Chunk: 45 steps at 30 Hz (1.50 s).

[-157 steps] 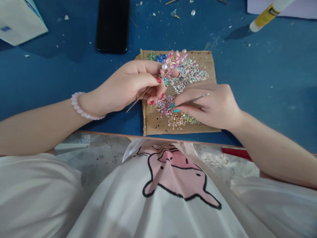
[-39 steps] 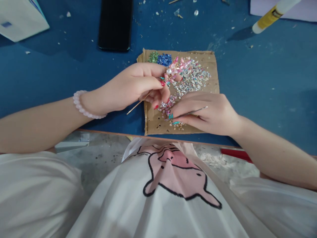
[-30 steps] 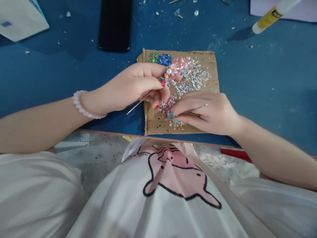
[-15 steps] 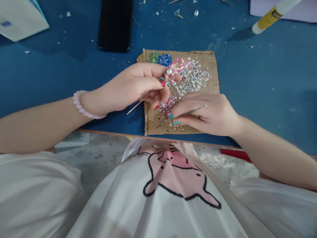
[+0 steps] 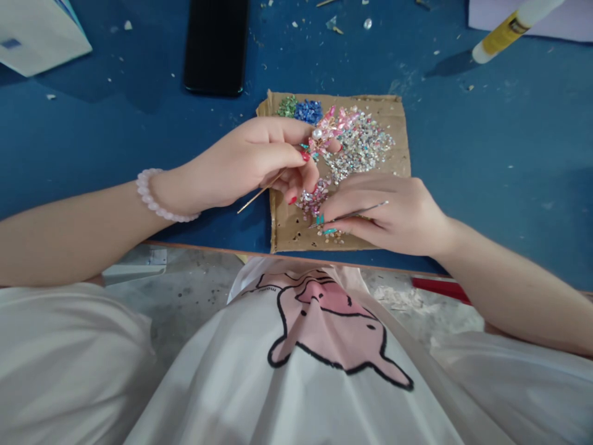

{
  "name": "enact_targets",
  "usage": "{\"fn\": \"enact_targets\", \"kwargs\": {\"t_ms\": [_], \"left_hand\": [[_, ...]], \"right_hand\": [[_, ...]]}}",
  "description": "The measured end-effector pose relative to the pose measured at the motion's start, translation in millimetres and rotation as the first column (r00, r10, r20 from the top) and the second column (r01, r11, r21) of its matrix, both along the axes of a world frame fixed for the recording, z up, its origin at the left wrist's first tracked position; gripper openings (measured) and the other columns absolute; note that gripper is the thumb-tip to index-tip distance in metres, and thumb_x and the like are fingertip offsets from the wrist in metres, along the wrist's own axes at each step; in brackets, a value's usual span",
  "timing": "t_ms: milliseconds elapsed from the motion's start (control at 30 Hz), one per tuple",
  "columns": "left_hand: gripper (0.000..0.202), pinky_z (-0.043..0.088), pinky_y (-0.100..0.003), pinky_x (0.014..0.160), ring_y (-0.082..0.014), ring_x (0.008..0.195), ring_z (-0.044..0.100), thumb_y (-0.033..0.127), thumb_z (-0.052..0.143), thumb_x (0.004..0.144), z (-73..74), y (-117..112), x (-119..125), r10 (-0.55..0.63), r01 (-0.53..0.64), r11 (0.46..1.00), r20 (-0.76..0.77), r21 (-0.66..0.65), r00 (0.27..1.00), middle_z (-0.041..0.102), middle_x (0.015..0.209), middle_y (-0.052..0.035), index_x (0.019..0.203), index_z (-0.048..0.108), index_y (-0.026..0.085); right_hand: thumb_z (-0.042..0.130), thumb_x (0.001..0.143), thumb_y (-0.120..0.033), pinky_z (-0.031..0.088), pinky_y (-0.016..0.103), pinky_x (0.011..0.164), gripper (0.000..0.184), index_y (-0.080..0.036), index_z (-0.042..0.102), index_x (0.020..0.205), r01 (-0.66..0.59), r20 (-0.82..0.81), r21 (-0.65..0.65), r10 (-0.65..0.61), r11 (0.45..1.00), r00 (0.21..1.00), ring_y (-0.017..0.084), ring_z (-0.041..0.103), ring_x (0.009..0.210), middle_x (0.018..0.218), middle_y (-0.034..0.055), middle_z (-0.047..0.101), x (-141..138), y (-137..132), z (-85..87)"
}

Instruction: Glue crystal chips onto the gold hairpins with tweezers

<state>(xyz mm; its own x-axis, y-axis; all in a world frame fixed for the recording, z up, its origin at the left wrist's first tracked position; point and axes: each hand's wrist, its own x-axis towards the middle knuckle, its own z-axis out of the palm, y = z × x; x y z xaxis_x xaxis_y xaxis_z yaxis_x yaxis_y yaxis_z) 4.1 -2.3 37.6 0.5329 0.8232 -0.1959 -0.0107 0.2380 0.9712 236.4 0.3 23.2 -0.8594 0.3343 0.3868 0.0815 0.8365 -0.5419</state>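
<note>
Petals of glossy pink cluster with gold wire and a white pearl [image 5: 317, 134] on the ornament [image 5: 328, 126], whose thin golden stick [image 5: 258, 194] slants toward eight o'clock. The left hand [image 5: 259, 159] pinches it near twelve o'clock over the cardboard [image 5: 284, 224]. The right hand [image 5: 386, 213] grips a slim metal tool [image 5: 361, 212], tip near seven o'clock. Compared with the earliest frame, this hand sits closer to six o'clock, partly covering golden chips [image 5: 336, 237].
</note>
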Motion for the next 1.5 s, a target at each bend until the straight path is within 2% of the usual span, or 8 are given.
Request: {"fn": "enact_targets", "kwargs": {"t_ms": [433,700,1167,1500], "left_hand": [[0.034,0.048,-0.014,0.053,-0.0046,0.054,0.059,0.002,0.041,0.092,0.8,-1.4,-0.9,-0.009,0.009,1.0,-0.01,0.016,1.0,0.066,0.066,0.0015,0.118,0.064,0.006],[0.038,0.047,-0.017,0.053,-0.0069,0.054,0.058,0.004,0.044,0.09,0.1,-0.4,-1.1,-0.004,0.004,1.0,-0.011,0.022,1.0,0.067,0.067,0.001,0.122,0.065,0.005],[0.039,0.048,-0.014,0.054,-0.0048,0.054,0.059,0.002,0.041,0.092,-0.8,-0.3,-1.0,-0.021,0.021,0.999,0.001,0.03,1.0,0.066,0.067,0.002,0.126,0.061,0.003],[0.039,0.049,-0.014,0.052,-0.005,0.054,0.059,0.003,0.043,0.092,-1.2,0.5,-1.6,-0.013,0.013,1.0,0.012,0.015,1.0,0.068,0.066,0.0032,0.126,0.062,0.002]], "right_hand": [[0.054,0.104,-0.027,0.054,0.028,0.079,0.015,-0.019,0.066,0.099,0.006,0.019,0.005,-0.006,1.0,1.0,0.013,0.071,0.086,0.09,0.0015,0.074,1.3,-0.3,0.6],[0.057,0.103,-0.025,0.054,0.028,0.077,0.012,-0.019,0.066,0.098,0.008,0.019,0.026,-0.008,1.0,1.0,0.014,0.071,0.084,0.089,0.0015,0.074,1.0,-1.2,1.7],[0.057,0.103,-0.025,0.055,0.028,0.077,0.013,-0.017,0.066,0.097,-0.012,0.019,0.05,0.012,0.999,1.0,0.014,0.071,0.084,0.087,0.0023,0.075,0.6,-0.5,2.0],[0.058,0.102,-0.026,0.056,0.028,0.078,0.011,-0.019,0.066,0.097,-0.006,0.021,0.023,0.006,1.0,1.0,0.013,0.072,0.084,0.089,0.0009,0.076,-1.1,-2.3,2.2]]}}
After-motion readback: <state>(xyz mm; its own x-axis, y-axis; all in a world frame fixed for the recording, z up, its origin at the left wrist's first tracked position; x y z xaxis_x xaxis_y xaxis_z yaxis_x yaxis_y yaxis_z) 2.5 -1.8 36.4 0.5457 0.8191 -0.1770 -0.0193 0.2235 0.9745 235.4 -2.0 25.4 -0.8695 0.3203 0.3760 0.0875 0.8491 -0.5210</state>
